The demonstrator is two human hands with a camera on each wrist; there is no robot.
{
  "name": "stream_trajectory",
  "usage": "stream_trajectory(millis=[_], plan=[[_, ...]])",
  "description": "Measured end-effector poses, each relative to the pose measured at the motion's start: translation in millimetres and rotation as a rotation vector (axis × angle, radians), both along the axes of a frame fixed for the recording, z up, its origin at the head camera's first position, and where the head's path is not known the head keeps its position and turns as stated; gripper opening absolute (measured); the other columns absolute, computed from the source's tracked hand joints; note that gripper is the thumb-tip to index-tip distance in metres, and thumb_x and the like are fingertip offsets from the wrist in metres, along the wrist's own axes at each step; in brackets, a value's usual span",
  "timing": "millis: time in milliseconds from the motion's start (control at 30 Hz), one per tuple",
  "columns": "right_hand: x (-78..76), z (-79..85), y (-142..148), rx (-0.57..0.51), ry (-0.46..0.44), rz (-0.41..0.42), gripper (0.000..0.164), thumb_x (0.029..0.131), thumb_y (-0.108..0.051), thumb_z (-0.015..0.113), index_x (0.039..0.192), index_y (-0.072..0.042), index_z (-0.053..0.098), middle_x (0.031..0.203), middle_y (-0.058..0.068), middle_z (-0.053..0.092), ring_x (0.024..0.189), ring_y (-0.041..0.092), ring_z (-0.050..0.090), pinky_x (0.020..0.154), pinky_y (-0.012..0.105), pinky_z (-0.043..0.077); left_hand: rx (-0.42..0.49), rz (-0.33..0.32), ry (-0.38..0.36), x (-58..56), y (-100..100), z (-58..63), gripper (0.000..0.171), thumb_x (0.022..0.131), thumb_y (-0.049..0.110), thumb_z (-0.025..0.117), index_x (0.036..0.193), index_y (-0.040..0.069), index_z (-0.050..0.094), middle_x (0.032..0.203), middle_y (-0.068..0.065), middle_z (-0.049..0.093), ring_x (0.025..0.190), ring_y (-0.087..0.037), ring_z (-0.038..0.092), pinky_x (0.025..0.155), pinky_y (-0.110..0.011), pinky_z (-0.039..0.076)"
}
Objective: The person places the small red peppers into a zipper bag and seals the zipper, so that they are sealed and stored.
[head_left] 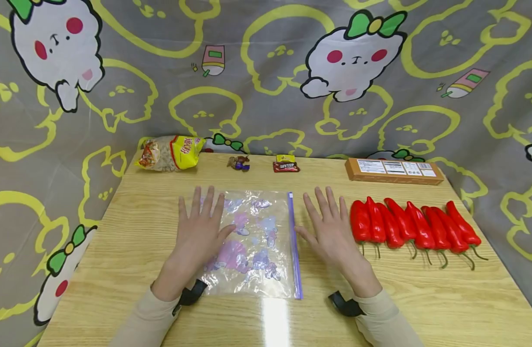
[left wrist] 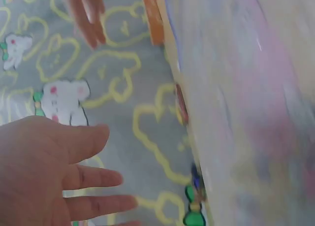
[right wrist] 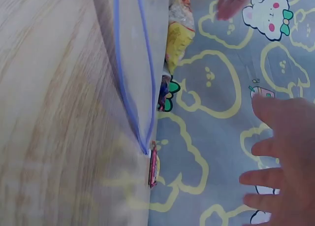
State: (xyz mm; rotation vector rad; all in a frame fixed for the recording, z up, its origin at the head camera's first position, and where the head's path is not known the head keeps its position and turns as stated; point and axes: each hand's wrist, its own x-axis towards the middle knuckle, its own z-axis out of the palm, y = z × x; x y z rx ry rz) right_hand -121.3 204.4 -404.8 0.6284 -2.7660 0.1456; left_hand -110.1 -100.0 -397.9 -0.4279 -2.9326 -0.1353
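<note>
A clear zip bag point(head_left: 266, 250) with pink and blue printed figures lies on the table, its purple zip strip point(head_left: 295, 260) towards the right. My left hand point(head_left: 198, 233) is held over the bag's left edge, fingers spread and straight. To the right of the zip strip, my right hand point(head_left: 331, 231) is likewise spread, with nothing in it. In the right wrist view the two blue zip edges point(right wrist: 118, 48) look parted and meet at the far end. Both wrist views show the left hand point(left wrist: 44, 172) and right hand point(right wrist: 290, 157) raised above the tabletop.
Several red peppers point(head_left: 415, 224) lie in a row at the right. Along the back are a yellow snack bag point(head_left: 170, 153), wrapped candies point(head_left: 238, 163), a red bar point(head_left: 286, 167), a yellow packet point(head_left: 285, 158) and a brown box point(head_left: 393, 172). A patterned cloth point(head_left: 266, 111) hangs behind.
</note>
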Motion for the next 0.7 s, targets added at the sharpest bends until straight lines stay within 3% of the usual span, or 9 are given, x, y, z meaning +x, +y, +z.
stream_trajectory(millis=[100,133,200,300,400,500,700], plan=[[-0.4,3.6,-1,-0.102,0.102,0.033,0.056,0.086,-0.035,0.058,0.132,-0.006,0.047,0.133,0.018,0.045,0.128,0.036,0.036,0.104,0.053,0.026,0.075,-0.074,0.057,5.0,15,3.6,0.050,0.089,0.041,0.053,0.123,0.005,0.054,0.129,-0.017,0.051,0.122,-0.036,0.043,0.101,-0.053,0.031],[-0.4,4.6,-1,-0.142,0.142,0.046,0.048,0.085,-0.030,0.059,0.125,-0.005,0.054,0.125,0.016,0.052,0.120,0.035,0.044,0.099,0.050,0.033,0.107,-0.100,0.078,6.7,21,3.5,0.041,0.089,0.037,0.056,0.114,0.004,0.060,0.117,-0.015,0.058,0.110,-0.033,0.053,0.093,-0.048,0.040],[0.4,6.5,-1,-0.216,0.221,0.071,0.031,0.083,-0.020,0.060,0.108,-0.003,0.064,0.105,0.013,0.062,0.098,0.031,0.058,0.084,0.044,0.045,0.166,-0.145,0.092,9.9,35,3.0,0.027,0.088,0.030,0.058,0.095,0.005,0.063,0.092,-0.009,0.062,0.083,-0.025,0.059,0.072,-0.036,0.048],[1.6,9.0,-1,-0.273,0.294,0.080,0.016,0.082,-0.014,0.058,0.089,-0.004,0.068,0.082,0.006,0.063,0.067,0.023,0.059,0.057,0.036,0.048,0.228,-0.193,0.035,13.7,59,0.5,0.022,0.088,0.027,0.059,0.076,0.009,0.058,0.069,0.000,0.051,0.058,-0.014,0.049,0.047,-0.026,0.040],[3.1,11.1,0,-0.292,0.318,0.068,0.015,0.083,-0.013,0.055,0.082,-0.005,0.068,0.072,0.003,0.061,0.052,0.016,0.053,0.043,0.029,0.043,0.211,-0.241,-0.075,16.9,87,-2.4,0.026,0.088,0.028,0.057,0.069,0.012,0.053,0.063,0.002,0.048,0.052,-0.012,0.048,0.041,-0.024,0.037],[3.1,12.7,2,-0.302,0.326,0.058,0.017,0.083,-0.013,0.052,0.082,-0.006,0.068,0.069,0.001,0.061,0.048,0.012,0.049,0.041,0.026,0.040,0.161,-0.289,-0.171,18.2,113,-5.5,0.027,0.088,0.029,0.056,0.067,0.012,0.053,0.062,0.001,0.052,0.051,-0.013,0.051,0.040,-0.026,0.038],[2.4,15.2,3,-0.313,0.349,0.070,0.018,0.084,-0.013,0.052,0.082,-0.007,0.068,0.067,0.000,0.061,0.048,0.010,0.049,0.040,0.026,0.039,0.113,-0.292,-0.293,12.3,142,-18.9,0.030,0.089,0.028,0.053,0.062,0.014,0.053,0.059,-0.001,0.052,0.047,-0.014,0.047,0.037,-0.030,0.037]])
